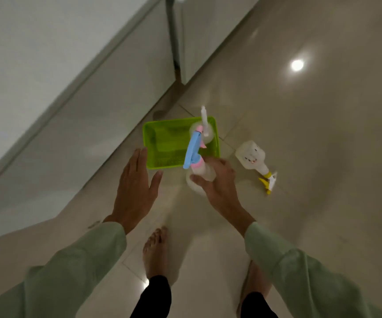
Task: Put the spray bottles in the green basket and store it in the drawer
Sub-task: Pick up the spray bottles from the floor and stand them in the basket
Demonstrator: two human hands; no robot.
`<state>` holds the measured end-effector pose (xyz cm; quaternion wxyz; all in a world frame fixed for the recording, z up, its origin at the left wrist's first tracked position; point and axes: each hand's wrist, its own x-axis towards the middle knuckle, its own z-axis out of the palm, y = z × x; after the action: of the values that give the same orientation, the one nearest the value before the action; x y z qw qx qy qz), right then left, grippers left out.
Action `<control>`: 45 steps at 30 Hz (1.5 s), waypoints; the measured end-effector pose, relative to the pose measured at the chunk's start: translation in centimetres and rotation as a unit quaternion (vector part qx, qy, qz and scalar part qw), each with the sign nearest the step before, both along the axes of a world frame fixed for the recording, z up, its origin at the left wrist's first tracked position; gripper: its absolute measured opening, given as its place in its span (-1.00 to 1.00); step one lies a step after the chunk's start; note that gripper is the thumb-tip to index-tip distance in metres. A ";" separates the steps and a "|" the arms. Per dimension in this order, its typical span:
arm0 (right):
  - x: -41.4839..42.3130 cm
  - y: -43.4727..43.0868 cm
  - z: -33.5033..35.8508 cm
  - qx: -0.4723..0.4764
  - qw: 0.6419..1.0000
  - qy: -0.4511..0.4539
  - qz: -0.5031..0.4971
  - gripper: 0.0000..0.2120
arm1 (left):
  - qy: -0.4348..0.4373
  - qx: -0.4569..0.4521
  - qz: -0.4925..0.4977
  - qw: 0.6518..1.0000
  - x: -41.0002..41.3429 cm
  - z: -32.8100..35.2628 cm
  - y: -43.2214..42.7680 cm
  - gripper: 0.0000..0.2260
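Observation:
A bright green basket point(162, 143) sits on the tiled floor beside the white cabinet. A clear bottle with a white nozzle point(204, 125) stands in its right end. My right hand point(217, 182) grips a white spray bottle with a blue and pink trigger head point(193, 152), held at the basket's near right corner. My left hand point(136, 187) hovers open just in front of the basket's near left edge, holding nothing. A third clear spray bottle with a yellow and white trigger point(253, 160) lies on its side on the floor to the right of the basket.
White cabinet fronts point(59, 99) run diagonally along the left, with a dark gap point(174, 42) between two units. My bare feet point(155, 253) stand on the glossy beige tiles below the hands. A ceiling light reflects on the floor point(297, 64) at the right.

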<state>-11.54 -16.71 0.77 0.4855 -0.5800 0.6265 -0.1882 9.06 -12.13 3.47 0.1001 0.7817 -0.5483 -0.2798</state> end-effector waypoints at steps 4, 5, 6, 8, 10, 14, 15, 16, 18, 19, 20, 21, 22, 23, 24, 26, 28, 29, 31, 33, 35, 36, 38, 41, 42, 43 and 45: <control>5.7 -3.0 -0.1 -0.045 0.996 -0.081 0.005 -0.61 | 0.011 -0.010 0.023 1.000 3.4 0.1 -1.0 -0.37; 6.8 -3.6 -0.5 -0.045 0.995 -0.093 0.000 -0.63 | 0.017 -0.014 0.027 0.999 4.0 0.0 -1.3 -0.37; 7.8 -4.0 -1.0 -0.046 0.994 -0.097 -0.003 -0.64 | 0.023 -0.019 0.030 0.999 4.4 -0.2 -1.6 -0.38; 9.2 -4.9 -2.6 -0.062 0.994 -0.090 -0.007 -0.68 | 0.036 -0.028 0.039 0.998 5.0 -0.9 -2.2 -0.38; 10.2 -5.7 -4.8 -0.074 0.994 -0.077 -0.014 -0.72 | 0.050 -0.032 0.045 0.997 5.5 -2.0 -2.6 -0.39; 11.5 -7.0 -8.8 -0.043 0.996 -0.068 -0.028 -0.78 | 0.064 -0.033 0.045 0.996 6.2 -4.7 -3.1 -0.39; 11.9 -7.2 -9.6 -0.043 0.997 -0.063 -0.025 -0.77 | 0.066 -0.034 0.043 0.996 6.3 -5.4 -3.2 -0.39; 12.3 -7.4 -10.4 -0.049 0.997 -0.057 -0.018 -0.74 | 0.066 -0.034 0.042 0.996 6.3 -6.0 -3.2 -0.39; 13.0 -7.6 -11.6 -0.051 0.997 -0.052 0.000 -0.74 | 0.063 -0.032 0.040 0.997 6.5 -7.0 -3.3 -0.39; 13.5 -7.7 -12.2 -0.043 0.998 -0.051 0.008 -0.77 | 0.062 -0.030 0.039 0.997 6.6 -7.5 -3.3 -0.39; 13.9 -7.9 -12.7 -0.035 0.998 -0.044 0.014 -0.82 | 0.062 -0.029 0.037 0.997 6.7 -8.0 -3.2 -0.39; 14.3 -8.0 -13.1 -0.034 0.999 -0.035 0.017 -0.86 | 0.063 -0.029 0.035 0.997 6.7 -8.4 -3.2 -0.39; 14.7 -8.2 -13.3 -0.038 0.999 -0.025 0.019 -0.87 | 0.063 -0.028 0.034 0.997 6.8 -8.8 -3.2 -0.39; 15.0 -8.4 -13.4 -0.046 0.999 -0.019 0.019 -0.88 | 0.063 -0.027 0.034 0.997 6.9 -9.0 -3.2 -0.39; 15.2 -8.5 -13.4 -0.055 0.998 -0.012 0.018 -0.89 | 0.064 -0.025 0.035 0.997 6.9 -9.2 -3.2 -0.39; 15.6 -8.8 -13.3 -0.062 0.998 0.001 0.022 -0.89 | 0.067 -0.022 0.039 0.997 7.0 -9.3 -3.2 -0.39; 15.6 -8.9 -13.3 -0.054 0.998 0.007 0.030 -0.88 | 0.069 -0.019 0.040 0.997 6.9 -9.3 -3.0 -0.39; 15.4 -8.8 -13.2 -0.053 0.998 0.007 0.034 -0.85 | 0.070 -0.018 0.042 0.997 6.8 -9.1 -3.0 -0.39; 14.9 -8.8 -12.7 -0.057 0.998 0.010 0.038 -0.71 | 0.071 -0.016 0.044 0.996 6.5 -8.6 -2.9 -0.39; 14.1 -8.5 -12.2 -0.044 0.998 0.015 0.034 -0.42 | 0.065 -0.013 0.042 0.997 6.1 -8.1 -2.8 -0.39; 13.0 -7.7 -11.5 -0.034 0.998 0.013 0.043 -0.29 | 0.058 -0.009 0.036 0.998 5.5 -7.2 -2.8 -0.40; 12.2 -7.0 -11.1 -0.034 0.998 0.012 0.051 -0.30 | 0.056 -0.008 0.031 0.998 5.0 -6.7 -2.7 -0.41; 10.3 -5.4 -10.2 -0.033 0.997 0.017 0.060 -0.35 | 0.057 -0.004 0.020 0.998 3.8 -5.7 -2.6 -0.42; 6.5 -3.3 -8.1 -0.036 0.999 0.017 0.036 -0.39 | 0.065 -0.003 0.003 0.998 1.3 -4.1 -2.4 -0.42; 5.0 -2.9 -7.5 -0.041 0.999 0.017 0.025 -0.39 | 0.066 -0.003 -0.003 0.998 0.2 -3.7 -2.3 -0.42; 3.7 -2.5 -6.9 -0.042 0.999 0.020 0.016 -0.40 | 0.067 0.000 -0.008 0.998 -0.6 -3.5 -2.1 -0.42; 0.3 -2.1 -5.8 -0.031 0.999 0.037 -0.006 -0.41 | 0.068 0.008 -0.020 0.997 -3.0 -3.0 -1.9 -0.41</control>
<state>-11.29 -18.85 -4.99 0.4426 -0.5975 0.6413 -0.1894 6.09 -14.05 0.49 0.1259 0.7503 -0.5536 -0.3387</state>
